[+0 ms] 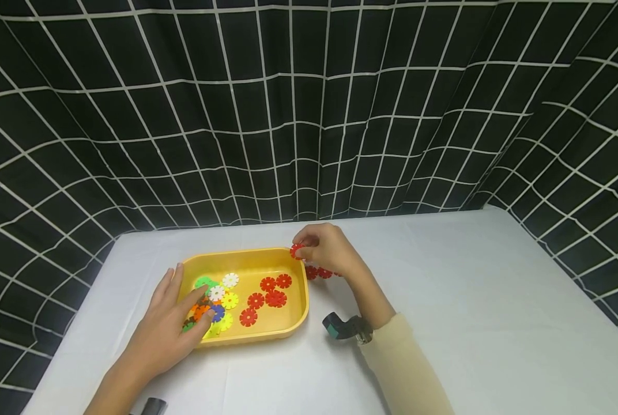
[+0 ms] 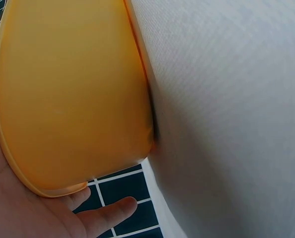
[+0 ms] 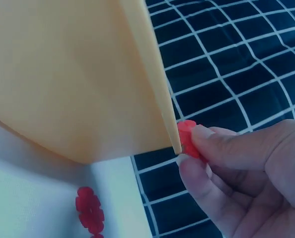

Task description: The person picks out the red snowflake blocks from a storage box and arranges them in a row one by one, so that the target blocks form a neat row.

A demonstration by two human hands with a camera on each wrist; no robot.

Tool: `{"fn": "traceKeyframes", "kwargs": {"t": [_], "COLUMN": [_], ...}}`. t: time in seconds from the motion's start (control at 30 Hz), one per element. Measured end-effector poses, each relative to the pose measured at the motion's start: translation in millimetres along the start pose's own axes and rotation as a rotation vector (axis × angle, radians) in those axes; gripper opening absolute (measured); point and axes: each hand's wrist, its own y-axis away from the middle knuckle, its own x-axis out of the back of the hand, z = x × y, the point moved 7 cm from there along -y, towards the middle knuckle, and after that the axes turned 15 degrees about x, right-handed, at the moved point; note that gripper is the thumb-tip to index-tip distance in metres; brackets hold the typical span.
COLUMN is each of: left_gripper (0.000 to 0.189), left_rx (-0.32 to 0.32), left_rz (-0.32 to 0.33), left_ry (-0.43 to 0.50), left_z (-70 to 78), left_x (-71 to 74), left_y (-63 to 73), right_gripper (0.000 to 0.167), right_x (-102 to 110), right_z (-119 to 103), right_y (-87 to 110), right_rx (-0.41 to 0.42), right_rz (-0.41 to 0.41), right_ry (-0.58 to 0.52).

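A yellow plastic tray [image 1: 247, 340] stands on the table with notched plastic discs in it. Red discs [image 1: 255, 300] lie apart at its right side; green, white, yellow, orange and blue discs [image 1: 229, 300] are heaped at the left. My left hand [image 1: 171, 325] rests over the tray's left rim with its fingers spread. Between thumb and fingertips my right hand [image 1: 327, 248] pinches a red notched disc [image 3: 188, 135] at the tray's back right corner. Beside the tray's right wall, several more red discs [image 1: 324, 272] lie in a row on the table, partly hidden by the right wrist.
White cloth [image 1: 470, 300] covers the table. A black curtain with a white grid [image 1: 309, 115] hangs behind and at both sides. A dark wrist camera [image 1: 340, 327] is strapped to the right wrist; another dark piece [image 1: 154, 406] shows near the left wrist.
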Motion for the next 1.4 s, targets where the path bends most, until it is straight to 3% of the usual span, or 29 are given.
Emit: {"fn": "traceKeyframes", "kwargs": {"t": [0.47,0.73,1.03,1.4], "left_gripper": [0.053,0.052,0.051,0.051], "left_rx": [-0.012,-0.003,-0.006,-0.009], "left_rz": [0.008,-0.015,-0.013,-0.009], "left_ry": [0.003,0.007,0.011,0.008], "left_z": [-0.7,-1.8,-1.8,-0.1], "left_x": [-0.3,-0.3,0.0,-1.0], "left_y": [0.2,0.4,0.7,0.0], "right_gripper": [0.005,0.004,0.007,0.010], "right_x": [17.5,33.3,47.7,56.7], "right_z": [24.5,41.3,65.6,87.0], "right_y": [7.3,12.6,22.6,33.9], "right_rx": [-0.181,-0.198,-0.238,-0.320], "right_rz": [0.008,-0.001,-0.094,-0.117], "right_ry": [-0.082,-0.079,0.006,0.096]}}
